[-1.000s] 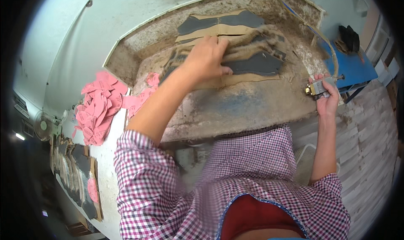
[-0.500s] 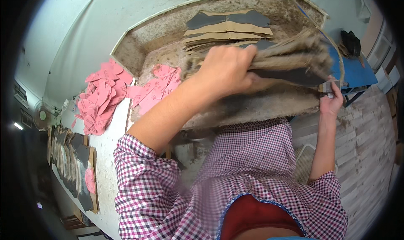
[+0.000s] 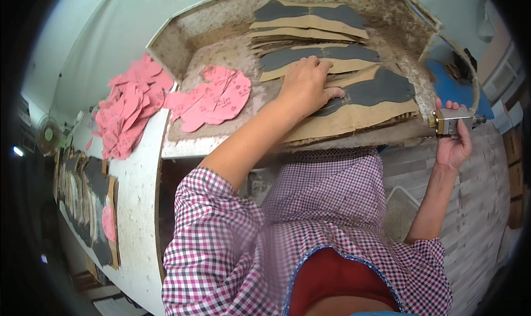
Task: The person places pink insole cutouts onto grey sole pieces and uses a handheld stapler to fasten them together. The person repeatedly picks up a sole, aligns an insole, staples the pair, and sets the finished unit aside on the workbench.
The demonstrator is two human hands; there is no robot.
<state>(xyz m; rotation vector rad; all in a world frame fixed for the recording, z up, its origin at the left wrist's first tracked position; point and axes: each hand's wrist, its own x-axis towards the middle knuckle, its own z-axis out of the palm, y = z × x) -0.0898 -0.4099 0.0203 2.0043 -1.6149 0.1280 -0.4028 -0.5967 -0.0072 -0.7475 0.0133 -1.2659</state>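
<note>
My left hand [image 3: 306,88] lies on the cut pieces in the middle of the tray, its thumb apart from the fingers and touching the near stack. That near stack [image 3: 359,97] is of wavy-edged pieces, dark grey with tan borders, fanned toward the tray's front edge. Similar pieces lie in a middle stack [image 3: 354,52] under my fingertips and a far stack [image 3: 310,21] behind. At the right, beyond the tray's edge, my right hand [image 3: 454,144] grips a small boxy metal spray gun [image 3: 452,121] with a brass-coloured nozzle and a hose attached.
Pink printed cut pieces [image 3: 218,97] lie at the tray's left, and a larger pink heap [image 3: 133,105] is on the white table [image 3: 141,188]. The stained tray [image 3: 193,45] has raised walls. More stacked pieces [image 3: 91,205] stand far left. A blue stool [image 3: 442,83] is at the right.
The stack that my left hand was lifting and moving now lies fanned on the tray, and that hand has loosened on it. My right hand moved right and slightly down with the spray gun.
</note>
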